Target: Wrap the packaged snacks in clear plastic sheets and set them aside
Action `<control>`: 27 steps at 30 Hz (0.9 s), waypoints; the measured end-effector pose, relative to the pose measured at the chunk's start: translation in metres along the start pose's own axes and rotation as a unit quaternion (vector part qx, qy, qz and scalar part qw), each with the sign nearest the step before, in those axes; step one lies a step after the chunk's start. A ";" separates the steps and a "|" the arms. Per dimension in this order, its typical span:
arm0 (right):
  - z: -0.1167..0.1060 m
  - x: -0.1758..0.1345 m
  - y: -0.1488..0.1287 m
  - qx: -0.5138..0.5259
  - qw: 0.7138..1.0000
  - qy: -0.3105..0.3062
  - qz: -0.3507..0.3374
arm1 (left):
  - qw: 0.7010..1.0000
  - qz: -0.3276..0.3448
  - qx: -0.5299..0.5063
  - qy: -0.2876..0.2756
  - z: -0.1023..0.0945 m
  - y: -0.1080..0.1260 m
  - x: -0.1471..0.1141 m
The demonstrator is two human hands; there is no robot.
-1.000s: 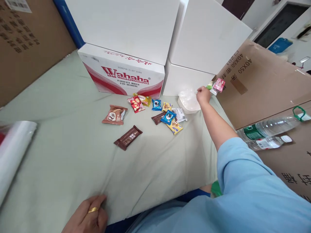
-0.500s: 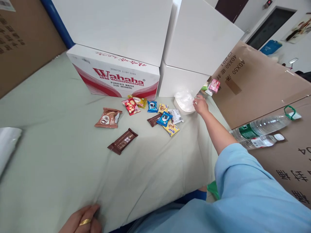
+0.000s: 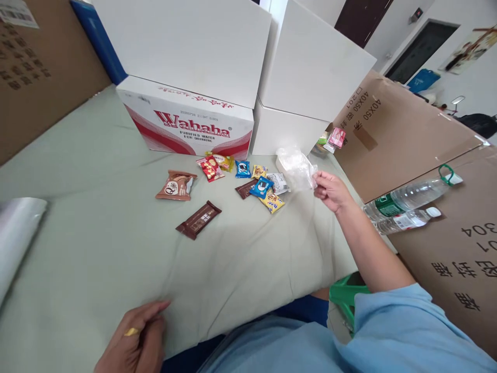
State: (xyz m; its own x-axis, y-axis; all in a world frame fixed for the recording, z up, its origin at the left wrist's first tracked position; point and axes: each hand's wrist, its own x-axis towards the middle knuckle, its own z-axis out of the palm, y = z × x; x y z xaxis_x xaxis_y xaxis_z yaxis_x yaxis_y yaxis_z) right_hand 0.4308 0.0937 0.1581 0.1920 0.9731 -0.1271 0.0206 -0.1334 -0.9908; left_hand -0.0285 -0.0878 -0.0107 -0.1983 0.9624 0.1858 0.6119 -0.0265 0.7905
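My right hand [image 3: 330, 190] pinches the edge of a thin clear plastic bag [image 3: 298, 171], which stretches from a white bowl [image 3: 285, 160]. Most of the bowl is hidden behind the bag. My left hand [image 3: 135, 336], with a gold ring, hovers low over the near part of the table, its index finger stretched out and nothing in it. Left of the bowl are several wrapped snacks: a silver-white packet [image 3: 278, 183], blue packets [image 3: 261, 187], yellow packets [image 3: 272, 202] and a brown bar [image 3: 246, 189]. A dark brown bar [image 3: 199, 220] lies nearer, below a brown Q-marked packet [image 3: 176, 185].
A Wahaha water carton [image 3: 186, 122] and white boxes [image 3: 310, 62] wall the back. Red [image 3: 210, 168] and yellow-green [image 3: 224, 161] packets lie before the carton. Plastic bottles [image 3: 411, 199] are by the cardboard at right. A green stool [image 3: 345, 292] stands below the table edge.
My right hand has drawn back from the bowl toward me, pulling the plastic bag partly out over the rim. My left hand has risen slightly, its index finger straighter.
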 end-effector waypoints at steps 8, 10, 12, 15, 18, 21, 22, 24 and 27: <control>0.105 -0.109 0.082 0.167 0.941 -0.182 0.231 | 0.730 -0.307 -0.541 -0.282 0.040 0.097 0.025; 0.121 -0.121 0.095 0.148 0.936 -0.198 0.252 | 0.699 -0.318 -0.561 -0.309 0.053 0.101 0.030; 0.127 -0.126 0.103 0.107 0.952 -0.178 0.225 | 0.722 -0.323 -0.551 -0.267 0.061 0.099 0.032; 0.122 -0.125 0.109 0.028 0.983 -0.120 0.136 | 0.775 -0.316 -0.513 -0.192 0.064 0.096 0.029; 0.111 -0.123 0.113 -0.037 0.991 -0.105 0.074 | 0.787 -0.309 -0.495 -0.201 0.063 0.097 0.025; 0.106 -0.123 0.113 -0.077 0.989 -0.126 0.029 | 0.768 -0.326 -0.509 -0.214 0.061 0.100 0.023; 0.106 -0.124 0.113 -0.086 0.987 -0.136 0.017 | 0.763 -0.338 -0.508 -0.215 0.060 0.101 0.023; 0.106 -0.124 0.112 -0.095 0.984 -0.151 -0.001 | 0.766 -0.347 -0.491 -0.227 0.059 0.101 0.024; 0.107 -0.124 0.112 -0.096 0.982 -0.163 -0.020 | 0.784 -0.319 -0.460 -0.269 0.057 0.100 0.025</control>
State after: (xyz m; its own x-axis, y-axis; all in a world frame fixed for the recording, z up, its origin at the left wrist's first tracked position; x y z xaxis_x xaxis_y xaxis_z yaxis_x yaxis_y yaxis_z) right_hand 0.3044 -0.0215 0.0580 -0.1354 0.9826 -0.1273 0.2122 -0.0967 -0.9724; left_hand 0.0708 -0.0512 0.0395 0.2632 0.8273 -0.4963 -0.3404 0.5610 0.7546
